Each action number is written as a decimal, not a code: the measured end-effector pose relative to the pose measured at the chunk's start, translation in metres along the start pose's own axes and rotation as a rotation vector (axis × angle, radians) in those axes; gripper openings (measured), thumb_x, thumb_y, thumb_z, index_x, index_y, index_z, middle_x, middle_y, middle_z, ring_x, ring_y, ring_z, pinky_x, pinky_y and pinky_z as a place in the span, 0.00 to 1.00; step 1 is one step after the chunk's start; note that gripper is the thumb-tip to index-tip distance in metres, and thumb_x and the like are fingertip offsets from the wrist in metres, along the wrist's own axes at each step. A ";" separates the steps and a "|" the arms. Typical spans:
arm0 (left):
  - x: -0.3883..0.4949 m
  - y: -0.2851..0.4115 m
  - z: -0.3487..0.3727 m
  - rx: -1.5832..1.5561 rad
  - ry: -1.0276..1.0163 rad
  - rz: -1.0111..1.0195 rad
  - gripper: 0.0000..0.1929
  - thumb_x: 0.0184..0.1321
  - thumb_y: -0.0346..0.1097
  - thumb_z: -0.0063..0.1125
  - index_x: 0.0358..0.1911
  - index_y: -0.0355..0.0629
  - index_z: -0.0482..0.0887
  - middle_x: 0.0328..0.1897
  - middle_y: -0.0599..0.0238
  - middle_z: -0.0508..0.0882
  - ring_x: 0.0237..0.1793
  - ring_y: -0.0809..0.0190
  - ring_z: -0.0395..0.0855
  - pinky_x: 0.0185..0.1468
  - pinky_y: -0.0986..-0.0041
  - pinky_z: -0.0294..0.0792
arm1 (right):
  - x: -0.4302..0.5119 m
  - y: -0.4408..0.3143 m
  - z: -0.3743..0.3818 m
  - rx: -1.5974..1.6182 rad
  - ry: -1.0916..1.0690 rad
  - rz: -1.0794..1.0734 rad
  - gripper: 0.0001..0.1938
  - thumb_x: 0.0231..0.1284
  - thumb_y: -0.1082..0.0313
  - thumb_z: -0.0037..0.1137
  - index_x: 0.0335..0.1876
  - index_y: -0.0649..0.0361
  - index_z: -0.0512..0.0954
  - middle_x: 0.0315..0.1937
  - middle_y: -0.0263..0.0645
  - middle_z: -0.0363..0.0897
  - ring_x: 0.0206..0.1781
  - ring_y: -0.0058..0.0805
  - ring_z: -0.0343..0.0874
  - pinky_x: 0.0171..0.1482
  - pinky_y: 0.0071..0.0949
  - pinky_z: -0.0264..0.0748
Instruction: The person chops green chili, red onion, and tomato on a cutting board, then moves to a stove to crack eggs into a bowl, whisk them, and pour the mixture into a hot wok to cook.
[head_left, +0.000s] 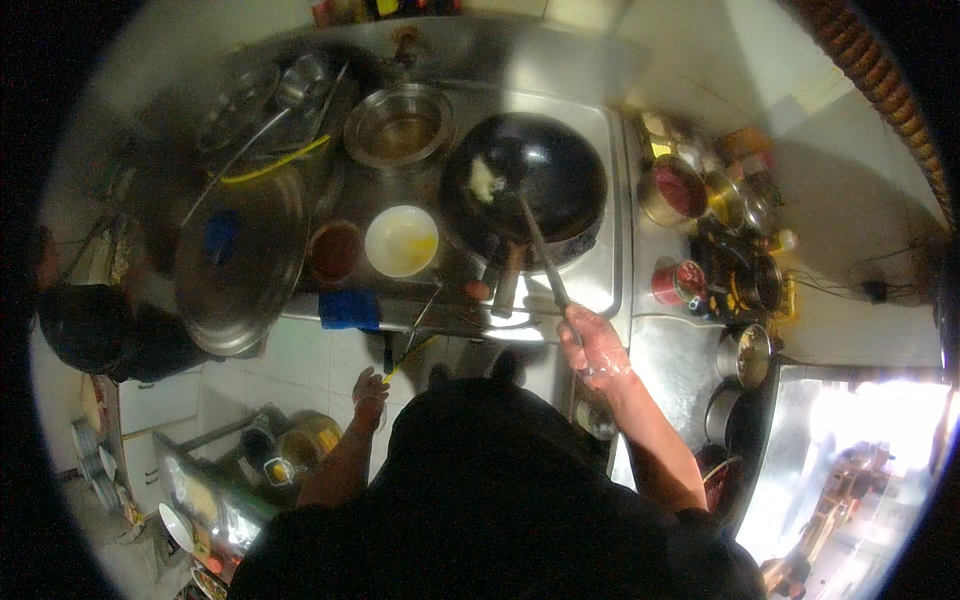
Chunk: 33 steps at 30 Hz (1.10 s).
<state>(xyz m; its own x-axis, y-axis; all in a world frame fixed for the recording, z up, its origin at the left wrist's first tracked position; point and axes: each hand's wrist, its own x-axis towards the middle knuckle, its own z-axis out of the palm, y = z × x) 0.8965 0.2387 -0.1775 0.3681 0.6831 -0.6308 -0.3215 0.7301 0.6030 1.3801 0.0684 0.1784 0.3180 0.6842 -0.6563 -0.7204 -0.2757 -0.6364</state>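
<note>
My right hand (596, 349) grips the long handle of a cooking utensil (547, 251), whose far end reaches into a black wok (559, 176). A pale piece of food (486, 181) lies on the left part of the wok's inside. The wok's handle (510, 281) points towards me. Lower left, my left hand (370, 400) hangs in front of the counter with bent fingers, beside a thin yellow strip (405, 361); whether it holds the strip is unclear. A white bowl (390, 247) with yellow residue stands left of the wok, next to a reddish-brown round container (335, 251).
Behind the bowl sits a steel basin (360, 142) of liquid. A large round metal lid or pan (247, 292) and a blue cloth (349, 310) are on the left. Several containers, including a red tin (666, 285) and a steel pot (652, 199), stand along the right side.
</note>
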 end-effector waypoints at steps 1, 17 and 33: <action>0.001 0.000 -0.002 0.027 -0.018 0.028 0.30 0.69 0.27 0.60 0.74 0.44 0.66 0.43 0.65 0.78 0.34 0.57 0.78 0.33 0.69 0.71 | -0.003 -0.001 0.003 -0.103 0.054 -0.003 0.14 0.81 0.60 0.50 0.63 0.56 0.75 0.28 0.31 0.78 0.16 0.15 0.65 0.15 0.15 0.60; -0.013 0.003 0.008 0.064 -0.112 0.013 0.25 0.66 0.29 0.63 0.67 0.48 0.74 0.46 0.69 0.80 0.40 0.61 0.81 0.37 0.74 0.69 | -0.031 0.006 -0.070 -1.601 0.396 -0.529 0.30 0.66 0.73 0.61 0.74 0.64 0.69 0.44 0.59 0.84 0.48 0.56 0.86 0.52 0.46 0.84; -0.015 0.007 0.031 0.476 -0.024 0.021 0.21 0.67 0.33 0.63 0.62 0.44 0.80 0.50 0.66 0.85 0.42 0.58 0.86 0.46 0.68 0.76 | -0.023 -0.041 -0.044 -1.716 0.254 -0.344 0.36 0.64 0.85 0.44 0.80 0.63 0.59 0.44 0.65 0.83 0.45 0.59 0.86 0.49 0.49 0.84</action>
<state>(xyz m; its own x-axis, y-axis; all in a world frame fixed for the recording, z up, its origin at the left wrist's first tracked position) 0.9160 0.2329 -0.1487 0.3878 0.6926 -0.6082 0.1041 0.6227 0.7755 1.4297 0.0339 0.2022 0.5006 0.7923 -0.3487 0.7385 -0.6011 -0.3055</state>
